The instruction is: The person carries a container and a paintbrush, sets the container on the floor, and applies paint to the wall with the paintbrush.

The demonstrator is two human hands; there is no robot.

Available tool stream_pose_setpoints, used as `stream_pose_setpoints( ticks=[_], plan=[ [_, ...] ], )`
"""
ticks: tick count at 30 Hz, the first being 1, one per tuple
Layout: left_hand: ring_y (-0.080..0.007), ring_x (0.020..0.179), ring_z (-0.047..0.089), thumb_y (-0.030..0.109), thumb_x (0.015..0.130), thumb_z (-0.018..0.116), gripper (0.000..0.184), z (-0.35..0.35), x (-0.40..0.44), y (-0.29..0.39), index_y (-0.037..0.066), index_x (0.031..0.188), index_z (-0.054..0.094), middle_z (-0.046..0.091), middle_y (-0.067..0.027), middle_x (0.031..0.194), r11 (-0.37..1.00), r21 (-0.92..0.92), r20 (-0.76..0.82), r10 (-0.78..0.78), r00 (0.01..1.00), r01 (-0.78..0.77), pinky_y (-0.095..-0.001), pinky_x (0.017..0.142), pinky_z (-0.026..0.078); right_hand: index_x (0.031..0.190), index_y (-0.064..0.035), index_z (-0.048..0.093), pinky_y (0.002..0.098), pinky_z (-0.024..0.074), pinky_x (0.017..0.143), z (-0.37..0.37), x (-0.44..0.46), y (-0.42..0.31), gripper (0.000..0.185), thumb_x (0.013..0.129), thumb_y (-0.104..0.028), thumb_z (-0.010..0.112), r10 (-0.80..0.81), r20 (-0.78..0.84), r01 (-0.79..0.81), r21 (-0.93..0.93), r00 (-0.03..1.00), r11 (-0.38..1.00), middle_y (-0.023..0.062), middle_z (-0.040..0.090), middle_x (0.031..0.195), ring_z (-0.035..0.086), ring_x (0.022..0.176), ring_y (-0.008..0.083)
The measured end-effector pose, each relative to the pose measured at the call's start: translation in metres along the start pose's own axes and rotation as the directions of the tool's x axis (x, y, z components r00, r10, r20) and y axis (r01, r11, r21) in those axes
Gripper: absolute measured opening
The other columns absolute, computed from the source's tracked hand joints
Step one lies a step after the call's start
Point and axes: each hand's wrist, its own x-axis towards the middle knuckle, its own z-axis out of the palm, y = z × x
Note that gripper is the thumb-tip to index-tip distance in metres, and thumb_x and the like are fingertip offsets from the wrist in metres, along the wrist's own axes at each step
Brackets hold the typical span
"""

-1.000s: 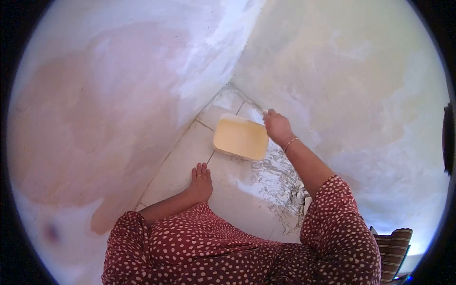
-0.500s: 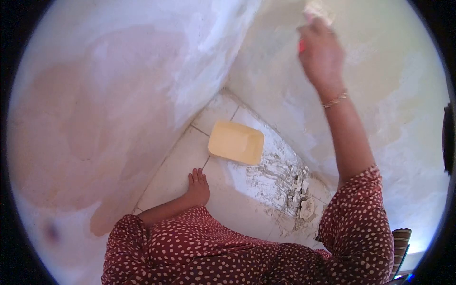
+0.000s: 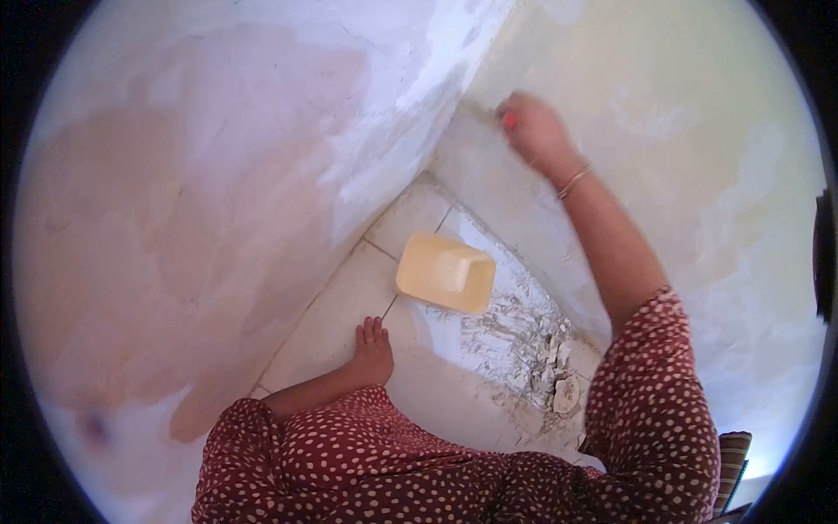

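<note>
My left hand (image 3: 374, 351) lies flat on the tiled floor (image 3: 336, 301), fingers spread a little, holding nothing. Raised in front of the right-hand wall (image 3: 672, 201), my right hand (image 3: 537, 135) is closed around a red handle (image 3: 510, 120); the rest of that tool is hidden or blurred. Between the hands, a pale yellow rectangular tub (image 3: 419, 275) stands on the floor near the corner, with a pale patch inside it.
White smears and broken flakes (image 3: 537, 349) lie on the floor along the right wall, with a larger chip (image 3: 566, 395) among them. A patchy wall (image 3: 236, 192) rises on the left. Striped fabric (image 3: 733, 454) shows at the lower right.
My right hand has swung from beside the tub up to the wall, then down and left along it. My left hand stays on the floor.
</note>
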Motion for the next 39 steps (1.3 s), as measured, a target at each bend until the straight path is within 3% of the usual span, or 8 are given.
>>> stream_pose_setpoints(
  ticks=[6,11,15,21,30,33,34,39],
  plan=[
    [-0.0525,0.131,0.016,0.014,0.087,0.040,0.052,0.018,0.006,0.004,-0.015,0.130,0.033,0.020,-0.0360,0.140,0.996,0.072,-0.055,-0.041,0.998,0.045,-0.0626,0.105,0.013,0.081,-0.0001,0.063,0.0392,0.0471,0.074,-0.131,0.033,-0.066,0.017,0.087,-0.008,0.050,-0.069,-0.439,-0.038,-0.229,0.896,0.973,0.0166,0.060,0.088,0.057,0.081,0.0280],
    [-0.0524,0.131,0.014,0.012,0.086,0.037,0.051,0.015,0.005,0.002,-0.017,0.129,0.033,0.020,-0.0363,0.140,0.988,-0.153,-0.078,-0.039,0.996,0.026,-0.0638,0.104,0.011,0.075,-0.0061,0.064,0.0388,0.0508,0.070,-0.013,0.022,-0.044,0.008,0.073,-0.012,0.059,-0.171,-0.104,0.092,-0.522,0.980,0.848,0.0182,0.055,0.105,0.059,0.084,0.0334],
    [-0.0529,0.131,0.013,0.010,0.086,0.036,0.050,0.021,0.009,0.002,-0.017,0.128,0.033,0.020,-0.0364,0.140,0.979,-0.199,-0.088,-0.055,0.995,0.037,-0.0646,0.103,0.011,0.072,-0.0052,0.062,0.0386,0.0507,0.073,0.101,-0.029,-0.039,0.009,0.075,-0.012,0.057,-0.261,0.113,0.283,-0.283,0.959,0.916,0.0190,0.053,0.100,0.059,0.087,0.0326],
    [-0.0529,0.131,0.012,0.009,0.086,0.034,0.050,0.011,0.006,0.005,-0.017,0.129,0.032,0.019,-0.0352,0.141,0.994,-0.104,-0.028,-0.047,0.999,0.044,-0.0646,0.104,0.010,0.085,-0.0016,0.064,0.0432,0.0497,0.074,0.124,-0.020,-0.051,0.015,0.078,-0.010,0.052,0.074,0.244,-0.095,0.078,0.967,0.992,0.0207,0.055,0.091,0.057,0.089,0.0357],
    [-0.0526,0.131,0.012,0.010,0.087,0.033,0.050,0.004,0.006,0.006,-0.015,0.130,0.032,0.020,-0.0343,0.141,0.989,-0.133,-0.003,-0.071,0.997,0.070,-0.0646,0.104,0.008,0.080,-0.0028,0.064,0.0463,0.0466,0.075,-0.056,0.067,-0.016,0.023,0.082,-0.018,0.047,-0.062,-0.233,0.036,-0.115,0.970,0.993,0.0195,0.061,0.084,0.059,0.081,0.0369],
    [-0.0525,0.131,0.013,0.011,0.087,0.033,0.050,0.008,0.006,0.007,-0.014,0.131,0.033,0.020,-0.0339,0.141,0.996,-0.056,-0.010,-0.071,0.997,0.071,-0.0650,0.104,0.008,0.085,-0.0067,0.065,0.0421,0.0482,0.070,-0.139,0.089,-0.024,0.015,0.078,-0.019,0.058,0.045,-0.432,-0.206,-0.335,0.901,0.919,0.0167,0.062,0.086,0.060,0.084,0.0323],
    [-0.0524,0.131,0.013,0.012,0.087,0.034,0.050,0.012,0.007,0.008,-0.014,0.131,0.033,0.020,-0.0337,0.141,0.997,-0.012,-0.021,-0.078,0.997,0.077,-0.0651,0.104,0.008,0.078,0.0009,0.063,0.0371,0.0470,0.069,-0.170,0.077,-0.062,0.014,0.083,-0.007,0.052,0.002,-0.477,-0.088,-0.159,0.879,0.983,0.0166,0.059,0.081,0.057,0.074,0.0279],
    [-0.0517,0.132,0.012,0.011,0.088,0.033,0.050,0.016,0.010,0.012,-0.013,0.132,0.031,0.020,-0.0329,0.142,0.994,-0.030,-0.019,-0.109,0.994,0.108,-0.0650,0.104,0.009,0.077,0.0011,0.063,0.0380,0.0463,0.072,-0.159,0.090,-0.062,0.013,0.082,-0.003,0.052,-0.197,-0.549,-0.146,-0.519,0.812,0.842,0.0165,0.057,0.080,0.056,0.074,0.0264]
  ],
)
